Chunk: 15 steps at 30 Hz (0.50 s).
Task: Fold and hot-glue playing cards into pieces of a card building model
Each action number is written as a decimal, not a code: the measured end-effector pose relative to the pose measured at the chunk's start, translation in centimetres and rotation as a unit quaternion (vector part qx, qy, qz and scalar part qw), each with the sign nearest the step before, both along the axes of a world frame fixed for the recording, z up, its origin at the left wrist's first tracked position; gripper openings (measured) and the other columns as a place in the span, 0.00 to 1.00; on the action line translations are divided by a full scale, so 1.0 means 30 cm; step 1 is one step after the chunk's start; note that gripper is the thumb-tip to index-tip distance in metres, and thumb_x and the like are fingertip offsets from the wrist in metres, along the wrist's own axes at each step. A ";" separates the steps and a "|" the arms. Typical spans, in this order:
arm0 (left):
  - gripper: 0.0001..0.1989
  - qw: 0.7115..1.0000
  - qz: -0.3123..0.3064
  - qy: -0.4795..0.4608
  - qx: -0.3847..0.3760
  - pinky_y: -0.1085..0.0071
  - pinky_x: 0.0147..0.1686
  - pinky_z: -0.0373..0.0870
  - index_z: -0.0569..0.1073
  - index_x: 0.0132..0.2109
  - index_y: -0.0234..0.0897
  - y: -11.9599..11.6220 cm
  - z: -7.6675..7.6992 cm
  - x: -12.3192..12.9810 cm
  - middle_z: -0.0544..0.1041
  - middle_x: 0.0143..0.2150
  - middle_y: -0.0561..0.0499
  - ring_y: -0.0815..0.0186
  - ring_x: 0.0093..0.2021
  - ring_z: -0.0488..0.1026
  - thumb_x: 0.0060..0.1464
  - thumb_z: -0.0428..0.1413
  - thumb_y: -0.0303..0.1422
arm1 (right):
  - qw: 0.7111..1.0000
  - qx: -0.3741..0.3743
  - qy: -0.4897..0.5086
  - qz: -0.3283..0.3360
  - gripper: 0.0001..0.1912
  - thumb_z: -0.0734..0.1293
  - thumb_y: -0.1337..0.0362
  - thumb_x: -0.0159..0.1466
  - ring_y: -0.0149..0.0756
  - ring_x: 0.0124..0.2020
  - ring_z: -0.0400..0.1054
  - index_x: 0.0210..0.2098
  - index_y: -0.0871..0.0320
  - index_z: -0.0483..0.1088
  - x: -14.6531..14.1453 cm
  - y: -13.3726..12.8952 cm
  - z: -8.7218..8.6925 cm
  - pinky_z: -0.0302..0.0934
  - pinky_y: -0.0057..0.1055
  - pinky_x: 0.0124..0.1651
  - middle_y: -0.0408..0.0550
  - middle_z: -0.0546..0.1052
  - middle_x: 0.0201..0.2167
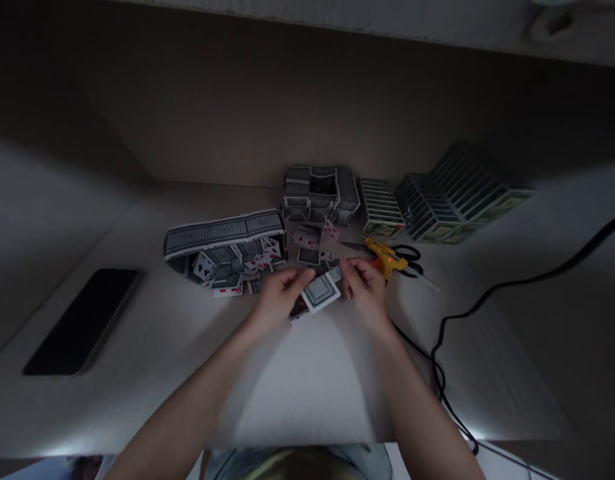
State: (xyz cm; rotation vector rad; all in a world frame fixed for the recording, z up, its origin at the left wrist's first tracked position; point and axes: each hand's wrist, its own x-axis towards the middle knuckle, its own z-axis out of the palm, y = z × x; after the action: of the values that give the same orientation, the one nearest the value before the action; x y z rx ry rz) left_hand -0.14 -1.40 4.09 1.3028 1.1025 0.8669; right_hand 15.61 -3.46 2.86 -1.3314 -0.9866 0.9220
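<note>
My left hand (282,291) pinches the left side of a cut playing card (321,292) with a patterned back. The fingers of my right hand (363,287) are closed at the upper right corner of the same card piece, where a small strip seems to join it. Under the card, close to my left fingers, a dark card piece (298,309) partly shows. Beyond my hands lie loose playing cards (306,237), some face up, some face down. To the left, a long shape built of cards (225,232) lies open towards me with loose cards inside it.
A yellow glue gun (384,256) rests on black-handled scissors (409,253) right of my hands. Behind stand a card-built model (315,193) and several stacked card boxes (435,203). A phone (82,321) lies left; a black cable (487,293) runs along the right.
</note>
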 end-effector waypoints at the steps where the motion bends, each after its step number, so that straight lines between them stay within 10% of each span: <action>1: 0.20 1.000 0.026 -0.015 -0.006 0.76 0.21 0.61 0.69 0.24 0.33 0.011 0.000 -0.009 0.69 0.19 0.54 0.72 0.19 0.65 0.48 0.52 0.48 | 1.000 0.004 0.011 -0.028 0.15 0.65 0.51 0.54 0.24 0.13 0.51 0.24 0.56 0.63 0.008 0.006 -0.005 0.45 0.24 0.15 0.35 0.59 0.12; 9: 0.20 0.988 0.144 -0.001 0.061 0.75 0.19 0.58 0.71 0.29 0.34 0.059 -0.020 -0.066 0.68 0.18 0.55 0.72 0.16 0.64 0.53 0.48 0.47 | 0.993 -0.047 0.073 -0.085 0.13 0.65 0.54 0.53 0.25 0.12 0.58 0.25 0.57 0.61 0.027 0.026 -0.038 0.52 0.24 0.14 0.39 0.68 0.16; 15: 0.19 0.948 0.115 0.221 0.200 0.75 0.23 0.56 0.72 0.28 0.36 0.033 -0.026 -0.075 0.69 0.20 0.53 0.70 0.21 0.65 0.56 0.45 0.43 | 0.984 -0.087 -0.146 -0.047 0.15 0.62 0.53 0.56 0.31 0.11 0.58 0.36 0.58 0.67 0.019 0.015 -0.045 0.50 0.28 0.15 0.40 0.68 0.13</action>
State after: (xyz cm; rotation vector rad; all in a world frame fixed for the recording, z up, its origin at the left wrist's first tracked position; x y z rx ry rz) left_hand -2.39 -0.42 3.32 1.7908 1.5046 1.0358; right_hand 16.19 -2.99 1.50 -1.6808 -1.0723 0.7682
